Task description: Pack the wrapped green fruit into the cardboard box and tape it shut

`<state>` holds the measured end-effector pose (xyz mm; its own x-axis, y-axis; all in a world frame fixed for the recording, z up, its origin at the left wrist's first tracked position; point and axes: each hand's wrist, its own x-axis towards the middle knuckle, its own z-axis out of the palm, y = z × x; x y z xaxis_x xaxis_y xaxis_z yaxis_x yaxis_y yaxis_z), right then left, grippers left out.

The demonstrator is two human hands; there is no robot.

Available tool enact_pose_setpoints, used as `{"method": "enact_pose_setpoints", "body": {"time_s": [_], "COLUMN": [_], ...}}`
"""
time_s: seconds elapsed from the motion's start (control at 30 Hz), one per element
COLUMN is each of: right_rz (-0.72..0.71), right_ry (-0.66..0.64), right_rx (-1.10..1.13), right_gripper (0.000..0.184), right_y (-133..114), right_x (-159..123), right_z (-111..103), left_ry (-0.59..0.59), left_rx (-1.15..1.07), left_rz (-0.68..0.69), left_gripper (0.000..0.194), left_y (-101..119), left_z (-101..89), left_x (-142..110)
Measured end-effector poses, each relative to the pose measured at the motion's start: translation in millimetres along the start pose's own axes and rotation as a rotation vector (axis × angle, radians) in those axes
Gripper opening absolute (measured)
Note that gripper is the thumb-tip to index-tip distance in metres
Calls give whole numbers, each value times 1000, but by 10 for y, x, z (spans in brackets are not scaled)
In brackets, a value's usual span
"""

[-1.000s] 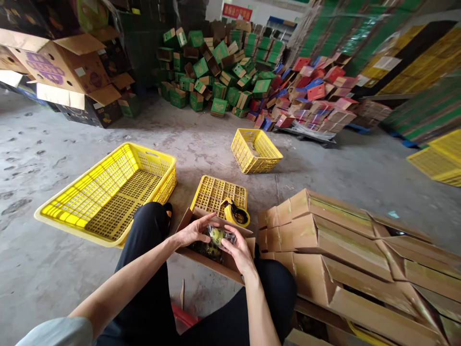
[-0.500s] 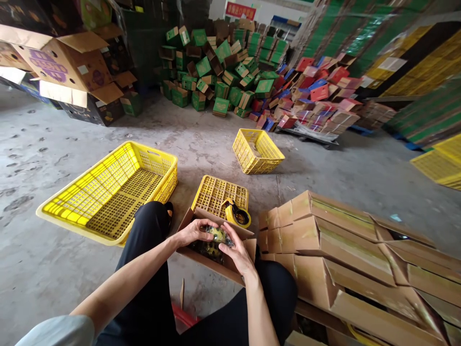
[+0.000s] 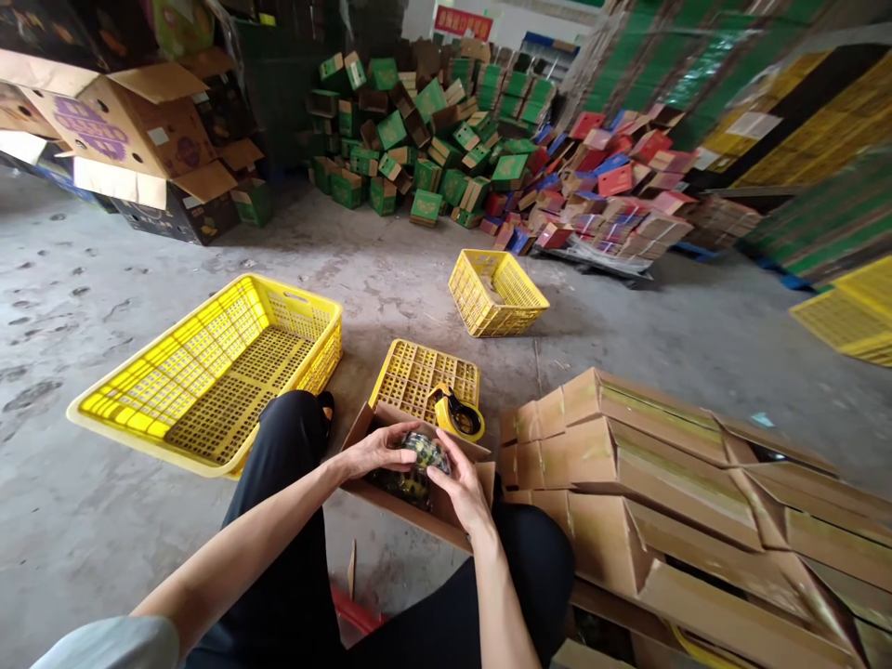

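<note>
Wrapped packet (image 3: pixel 421 454) in both hands' closed grip.

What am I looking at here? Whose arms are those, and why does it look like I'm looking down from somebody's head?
You are seeing through a camera worn on a person's head, so it looks forward and down, just as their eyes do. The two bare arms are that person's own; no machine is here. They sit on a grey concrete floor in a storeroom. The left hand and right hand together hold a small clear packet with something yellow-green inside, just over an open cardboard box between the knees. Behind the box, a yellow tape dispenser sits on an upturned yellow crate. A big yellow crate lies to the left, a smaller one farther off. Flat cardboard boxes are stacked on the right, and piles of green and red boxes fill the back.
</note>
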<state>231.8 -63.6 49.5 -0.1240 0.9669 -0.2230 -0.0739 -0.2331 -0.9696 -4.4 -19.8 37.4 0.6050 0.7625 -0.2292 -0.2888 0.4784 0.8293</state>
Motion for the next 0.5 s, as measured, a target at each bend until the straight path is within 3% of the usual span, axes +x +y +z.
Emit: {"method": "enact_pose_setpoints", "body": {"time_s": [0.07, 0.2, 0.5], "right_rz": [-7, -46, 9], "right_ry": [-15, -20, -60], "right_rx": [0, 10, 107], "right_gripper": [78, 79, 76], "right_y": [8, 32, 45], "right_x": [-8, -5, 18], "right_z": [11, 12, -27], "left_ry": [22, 70, 43], "left_rx": [-14, -18, 26], "left_rz": [-41, 7, 133], "left_gripper": [78, 65, 61], "left_y": [-13, -35, -11], "left_z": [-15, -27, -1], "left_x": [2, 15, 27]}}
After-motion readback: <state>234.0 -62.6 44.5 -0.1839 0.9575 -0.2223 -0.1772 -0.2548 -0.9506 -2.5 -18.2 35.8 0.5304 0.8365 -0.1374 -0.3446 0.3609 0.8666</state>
